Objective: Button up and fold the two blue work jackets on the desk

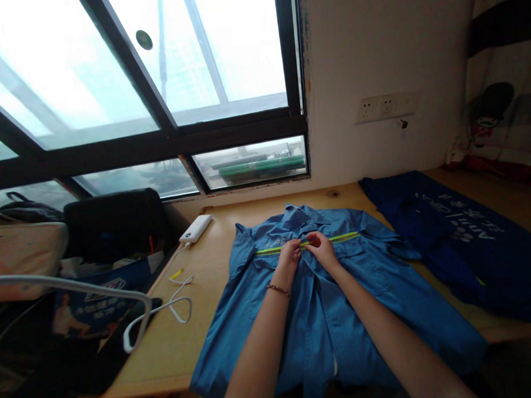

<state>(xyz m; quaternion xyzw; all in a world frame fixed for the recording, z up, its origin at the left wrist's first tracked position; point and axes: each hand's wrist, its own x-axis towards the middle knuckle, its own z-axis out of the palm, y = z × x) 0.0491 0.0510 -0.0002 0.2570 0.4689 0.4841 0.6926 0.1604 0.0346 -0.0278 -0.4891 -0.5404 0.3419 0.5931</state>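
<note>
A light blue work shirt (373, 300) with a yellow-green reflective stripe (345, 237) lies front-up on the wooden table (166, 347), collar toward the wall. My left hand (289, 253) and my right hand (322, 247) meet at the shirt's front placket near the chest stripe. Both have their fingers pinched on the fabric at the front opening. A bead bracelet sits on my left wrist.
A dark blue garment (458, 238) with white lettering lies at the table's right. A white power bank (195, 229) with a white cable (179, 295) rests at the left. Beyond the left edge stand a black bag (113, 221) and clutter. Windows and a wall socket (386, 106) lie behind.
</note>
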